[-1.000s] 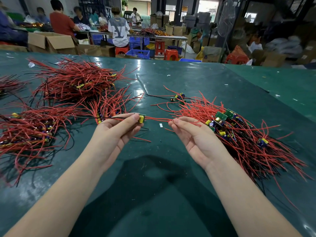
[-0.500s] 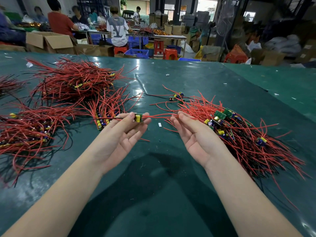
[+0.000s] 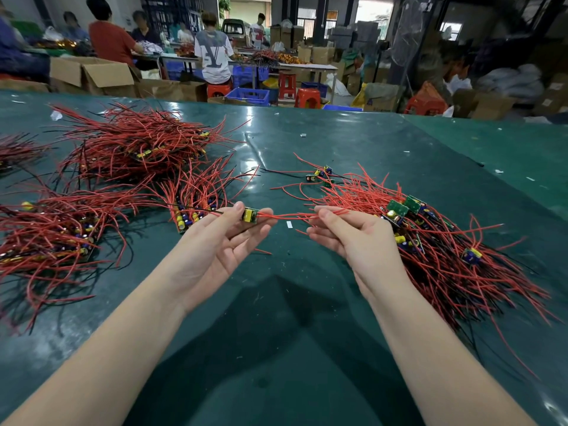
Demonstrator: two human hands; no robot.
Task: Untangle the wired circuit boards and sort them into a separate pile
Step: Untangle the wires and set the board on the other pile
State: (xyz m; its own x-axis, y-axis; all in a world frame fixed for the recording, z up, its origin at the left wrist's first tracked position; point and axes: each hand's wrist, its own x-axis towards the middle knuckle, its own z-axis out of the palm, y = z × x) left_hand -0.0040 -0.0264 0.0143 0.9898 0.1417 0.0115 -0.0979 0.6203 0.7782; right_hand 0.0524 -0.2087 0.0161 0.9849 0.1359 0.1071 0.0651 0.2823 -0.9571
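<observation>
Down the middle of the green table (image 3: 307,318) runs a bare strip between the heaps, widest near the person; the far edge lies beyond the piles. Both forearms reach forward, palms turned up. The left hand (image 3: 215,244) pinches a small circuit board (image 3: 250,216) between thumb and fingertips, its other fingers loosely spread. The right hand (image 3: 353,238) pinches that board's red wires (image 3: 289,215), which stretch between the two hands — just above the table. The tangled pile (image 3: 445,250) lies just beside the right hand, to its right. Sorted bundles (image 3: 196,198) sit just beyond the left hand, with bigger red heaps (image 3: 132,149) further left.
</observation>
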